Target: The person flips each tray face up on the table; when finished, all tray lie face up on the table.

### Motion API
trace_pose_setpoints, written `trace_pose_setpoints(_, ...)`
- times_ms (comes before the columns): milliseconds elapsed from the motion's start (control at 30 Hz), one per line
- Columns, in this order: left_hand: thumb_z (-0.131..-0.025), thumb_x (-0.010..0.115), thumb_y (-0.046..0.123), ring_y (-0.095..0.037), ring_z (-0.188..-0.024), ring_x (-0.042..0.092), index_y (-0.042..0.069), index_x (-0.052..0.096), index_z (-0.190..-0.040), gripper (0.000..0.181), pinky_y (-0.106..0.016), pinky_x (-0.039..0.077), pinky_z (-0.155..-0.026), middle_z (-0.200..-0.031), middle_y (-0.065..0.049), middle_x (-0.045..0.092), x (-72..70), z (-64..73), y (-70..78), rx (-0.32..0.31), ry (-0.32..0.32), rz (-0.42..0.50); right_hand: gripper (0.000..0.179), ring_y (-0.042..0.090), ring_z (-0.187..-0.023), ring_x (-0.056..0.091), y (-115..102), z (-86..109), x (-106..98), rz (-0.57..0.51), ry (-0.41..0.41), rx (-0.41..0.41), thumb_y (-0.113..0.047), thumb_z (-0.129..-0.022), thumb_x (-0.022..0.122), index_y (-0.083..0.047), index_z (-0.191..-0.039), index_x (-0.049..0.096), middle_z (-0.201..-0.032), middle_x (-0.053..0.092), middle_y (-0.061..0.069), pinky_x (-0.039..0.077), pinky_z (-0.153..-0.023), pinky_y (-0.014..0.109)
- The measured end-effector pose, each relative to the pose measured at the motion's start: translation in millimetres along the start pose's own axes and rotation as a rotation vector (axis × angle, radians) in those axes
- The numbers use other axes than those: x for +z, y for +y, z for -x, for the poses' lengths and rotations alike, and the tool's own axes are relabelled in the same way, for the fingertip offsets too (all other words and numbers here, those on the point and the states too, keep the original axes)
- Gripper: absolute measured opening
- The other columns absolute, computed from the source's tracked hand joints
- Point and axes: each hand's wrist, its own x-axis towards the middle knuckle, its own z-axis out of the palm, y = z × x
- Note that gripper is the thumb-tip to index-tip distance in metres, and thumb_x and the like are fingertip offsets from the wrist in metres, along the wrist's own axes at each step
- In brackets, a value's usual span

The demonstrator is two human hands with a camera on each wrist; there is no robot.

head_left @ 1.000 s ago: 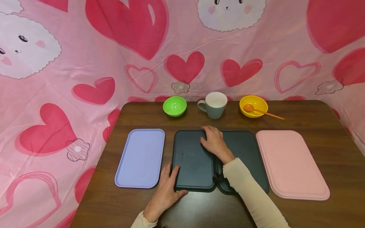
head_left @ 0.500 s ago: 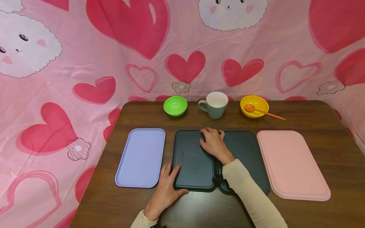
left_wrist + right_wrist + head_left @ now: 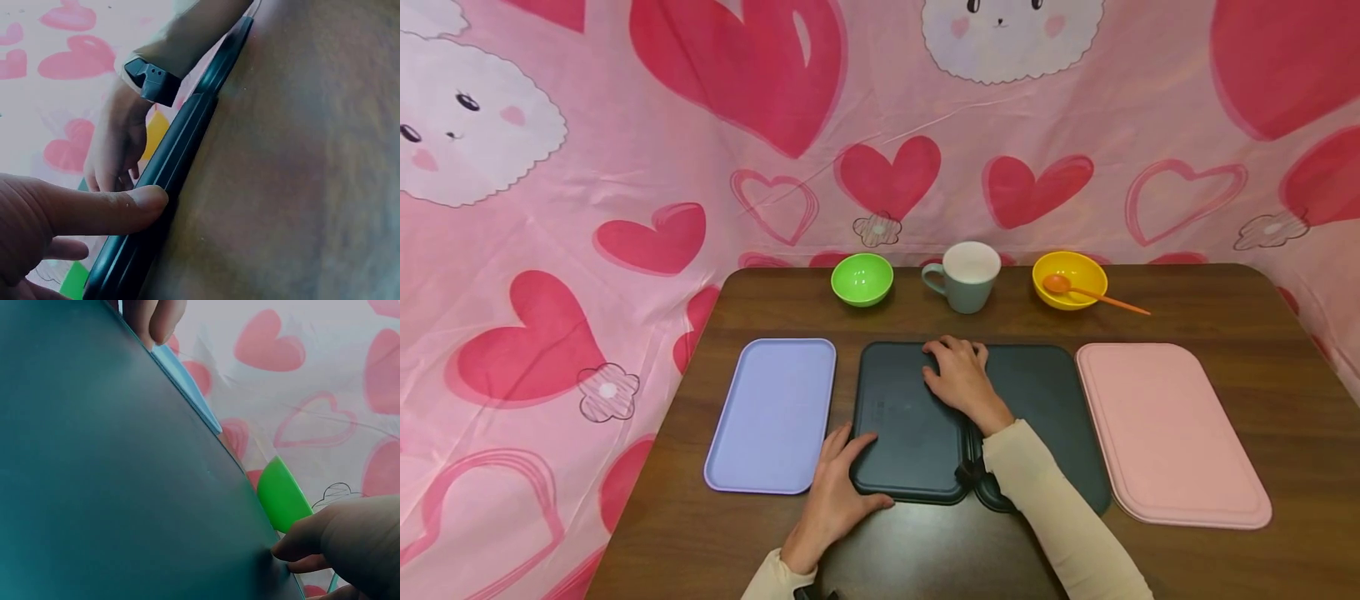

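Observation:
A dark green-grey rectangular tray (image 3: 902, 425) with rounded corners lies in the middle of the table, faint lettering on its face. Around its near left corner spreads my left hand (image 3: 835, 498), thumb at the near edge and fingers along the left side. In the left wrist view the straight thumb (image 3: 119, 210) presses against the tray's rim (image 3: 164, 164). My right hand (image 3: 961, 375) rests at the far right corner, its slightly bent fingers touching the far edge. A second dark tray (image 3: 1037, 383) lies directly to the right, partly covered by the right sleeve.
A lavender tray (image 3: 772, 415) lies left, a pink tray (image 3: 1168, 433) right. Along the back stand a green bowl (image 3: 862, 280), a grey-blue mug (image 3: 967, 283) and a yellow bowl (image 3: 1067, 271) with an orange spoon (image 3: 1097, 295) in it. Behind hangs heart-patterned cloth (image 3: 887, 175).
The middle tray has shifted slightly left under both hands. The right hand has moved a little left with it, its fingers more bent than a second ago.

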Motion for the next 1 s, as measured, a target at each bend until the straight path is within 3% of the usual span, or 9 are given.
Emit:
trace_pose_setpoints(300,-0.052,0.099,0.017,-0.049,-0.134,0.050,0.017,0.065,-0.128,0.083,-0.060,0.048,-0.098,-0.150,-0.029,0.046,-7.6,0.8,4.7,-0.043,0.018,0.084,0.032,0.043,-0.122,0.056,0,-1.0,1,-0.051,0.009,-0.005,-0.023,-0.095,0.064,-0.011,-0.125,0.066,-0.134,0.061,0.018,0.026,-0.107,0.066)
trace_pose_setpoints(633,-0.052,0.099,0.020,-0.047,-0.135,0.051,0.011,0.064,-0.128,0.085,-0.059,0.047,-0.101,-0.151,-0.027,0.046,-16.8,-1.0,8.5,-0.074,0.019,0.068,0.035,0.039,-0.130,0.053,1,-2.7,0,-0.115,-0.017,0.017,-0.025,-0.096,0.063,-0.012,-0.129,0.063,-0.138,0.058,0.016,0.023,-0.108,0.066)
trace_pose_setpoints(800,-0.054,0.099,0.022,-0.051,-0.132,0.051,0.009,0.063,-0.129,0.084,-0.062,0.045,-0.100,-0.147,-0.031,0.048,-19.9,-0.8,13.0,-0.109,-0.011,0.071,0.036,0.038,-0.133,0.050,2,-2.4,0,-0.140,-0.037,0.015,-0.024,-0.096,0.063,-0.011,-0.130,0.061,-0.141,0.056,0.016,0.024,-0.109,0.067)
trace_pose_setpoints(1000,-0.053,0.099,0.022,-0.043,-0.116,0.057,0.016,0.062,-0.132,0.087,-0.058,0.047,-0.095,-0.134,-0.023,0.051,-22.9,0.2,16.9,-0.118,-0.011,0.053,0.038,0.039,-0.135,0.051,3,-3.3,-1,-0.175,-0.034,0.001,-0.023,-0.096,0.063,-0.008,-0.131,0.061,-0.143,0.055,0.019,0.032,-0.113,0.064)
